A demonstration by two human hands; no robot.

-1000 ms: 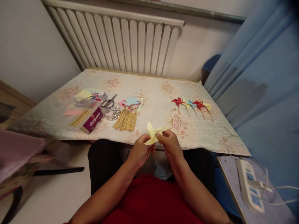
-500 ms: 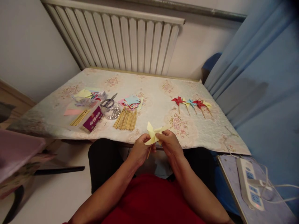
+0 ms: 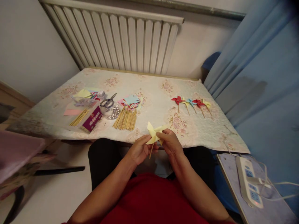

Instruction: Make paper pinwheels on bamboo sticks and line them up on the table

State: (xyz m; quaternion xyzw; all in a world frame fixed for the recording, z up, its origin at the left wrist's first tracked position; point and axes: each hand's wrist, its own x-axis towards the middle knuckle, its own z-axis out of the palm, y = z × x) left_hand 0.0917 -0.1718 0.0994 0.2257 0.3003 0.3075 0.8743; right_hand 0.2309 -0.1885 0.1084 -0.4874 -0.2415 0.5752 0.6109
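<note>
Above the table's front edge is a yellow paper pinwheel (image 3: 152,132) on a thin wooden stick (image 3: 151,151), which points down toward my lap. My right hand (image 3: 171,141) pinches it, thumb on the front near the centre and fingers behind the blades. My left hand (image 3: 140,149) is loosely curled at its left side; the thumb touches a blade's edge and the fingertips lie behind the stick. Nearest to the hands on the table is a bundle of wooden sticks (image 3: 125,119), with a pile of coloured paper pieces (image 3: 130,102) just beyond it.
Several finished pinwheels (image 3: 192,103) lie in a row at the right. Scissors (image 3: 108,101) rest on a clear bowl of small shiny pieces (image 3: 111,112). Left of these stands a purple-and-white box (image 3: 92,119). A power strip (image 3: 249,180) with cables sits on a side surface at right.
My left hand has loosened and shifted slightly, with its palm turned more open, so more of the stick shows. My right hand keeps its pinch on the pinwheel.
</note>
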